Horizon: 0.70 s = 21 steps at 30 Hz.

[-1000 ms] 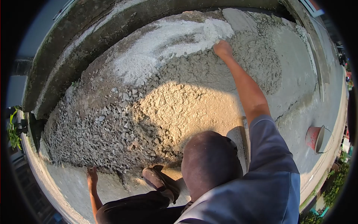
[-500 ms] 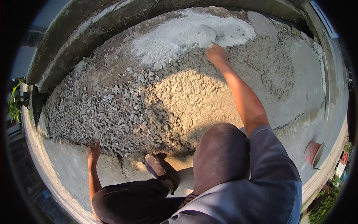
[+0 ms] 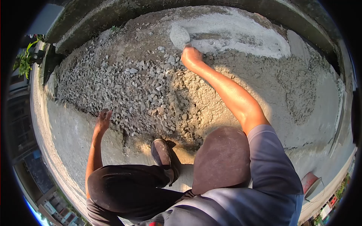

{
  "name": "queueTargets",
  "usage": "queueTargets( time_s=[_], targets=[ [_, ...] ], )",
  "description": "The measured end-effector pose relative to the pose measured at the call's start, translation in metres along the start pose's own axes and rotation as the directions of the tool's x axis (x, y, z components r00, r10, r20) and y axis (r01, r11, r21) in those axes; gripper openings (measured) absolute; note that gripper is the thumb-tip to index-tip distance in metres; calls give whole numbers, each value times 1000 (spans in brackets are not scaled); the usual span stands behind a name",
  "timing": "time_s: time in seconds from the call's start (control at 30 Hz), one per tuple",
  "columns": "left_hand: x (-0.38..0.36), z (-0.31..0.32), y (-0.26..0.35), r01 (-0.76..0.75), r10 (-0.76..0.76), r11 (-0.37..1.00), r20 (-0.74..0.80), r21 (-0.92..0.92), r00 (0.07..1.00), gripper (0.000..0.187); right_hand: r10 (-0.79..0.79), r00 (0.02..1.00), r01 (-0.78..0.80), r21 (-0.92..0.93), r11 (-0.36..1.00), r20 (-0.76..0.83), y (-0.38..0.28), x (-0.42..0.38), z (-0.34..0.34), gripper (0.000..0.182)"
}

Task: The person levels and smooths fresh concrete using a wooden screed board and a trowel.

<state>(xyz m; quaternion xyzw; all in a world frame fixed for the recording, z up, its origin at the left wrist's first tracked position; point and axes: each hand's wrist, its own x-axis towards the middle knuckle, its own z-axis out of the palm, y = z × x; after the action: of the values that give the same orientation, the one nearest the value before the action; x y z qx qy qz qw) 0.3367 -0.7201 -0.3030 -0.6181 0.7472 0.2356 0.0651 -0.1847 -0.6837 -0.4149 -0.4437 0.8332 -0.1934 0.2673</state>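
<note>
My right hand (image 3: 191,57) is closed round the handle of a trowel, most of which the fist hides. The trowel's rounded blade (image 3: 180,36) looks pale grey and lies at the left end of a whitish patch of cement-like powder (image 3: 241,28). Wet grey concrete mix (image 3: 211,94) spreads below and right of this hand. Over on the left, my left hand (image 3: 102,119) is open, fingers apart, beside the lower edge of a bed of crushed stone (image 3: 124,90).
A low concrete wall (image 3: 124,17) curves along the far side. My shoe (image 3: 161,152) stands at the near edge of the stones. A reddish bucket (image 3: 310,184) lies tipped on the ground at right. Green leaves (image 3: 25,62) show at far left.
My right hand has swept the trowel leftward across the pale powder, leaving a smeared streak behind it. The camera view has shifted; my left hand stays beside the stones.
</note>
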Motion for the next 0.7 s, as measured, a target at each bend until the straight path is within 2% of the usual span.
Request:
queueTargets(
  time_s=[0.03, 0.07, 0.1, 0.17, 0.23, 0.3, 0.37, 0.4, 0.43, 0.5, 0.6, 0.7],
  targets=[
    [2, 1, 1, -16, 16, 1000, 3, 10, 1000, 63, -90, 993, 95, -56, 994, 80, -11, -2, 10, 25],
    [4, 3, 1, -32, 32, 999, 6, 22, 999, 63, -130, 991, 131, -22, 991, 42, -21, -3, 24, 26],
    [8, 3, -2, -48, 48, 998, 6, 34, 999, 63, -271, 960, 273, -13, 962, 76, -28, -15, 14, 26],
    [15, 1, -14, -35, 35, 999, 3, 6, 999, 62, -300, 953, 297, 46, 954, 54, -26, -24, -3, 29],
    [15, 1, -21, -15, 15, 999, -6, -40, 1000, 60, -204, 977, 209, 76, 975, -68, 4, -27, -31, 33],
    [4, -4, -13, -53, 51, 997, -25, -59, 998, 55, -28, 961, 72, 148, 986, -275, 63, -12, -67, 37],
    [-3, -5, -18, -47, 46, 997, -9, -66, 999, 51, 130, 882, -96, 98, 991, -453, 140, 7, -113, 40],
    [2, 6, -46, -105, 105, 994, -91, 6, 990, 51, 227, 819, -173, 149, 973, -526, 177, 16, -136, 41],
    [2, 9, -62, -83, 83, 997, -73, 11, 994, 51, 317, 745, -238, 209, 948, -587, 212, 24, -157, 43],
    [0, 12, -77, -32, 33, 999, -47, 30, 998, 52, 479, 704, -347, 334, 876, -525, 277, 34, -192, 43],
    [-3, 8, -76, 53, -53, 998, 4, -19, 999, 52, 546, 633, -440, 325, 837, -550, 341, 57, -206, 44],
    [-9, 1, -52, 102, -102, 995, 1, -5, 995, 53, 415, 736, -379, 182, 907, -535, 315, 68, -196, 53]
  ],
)
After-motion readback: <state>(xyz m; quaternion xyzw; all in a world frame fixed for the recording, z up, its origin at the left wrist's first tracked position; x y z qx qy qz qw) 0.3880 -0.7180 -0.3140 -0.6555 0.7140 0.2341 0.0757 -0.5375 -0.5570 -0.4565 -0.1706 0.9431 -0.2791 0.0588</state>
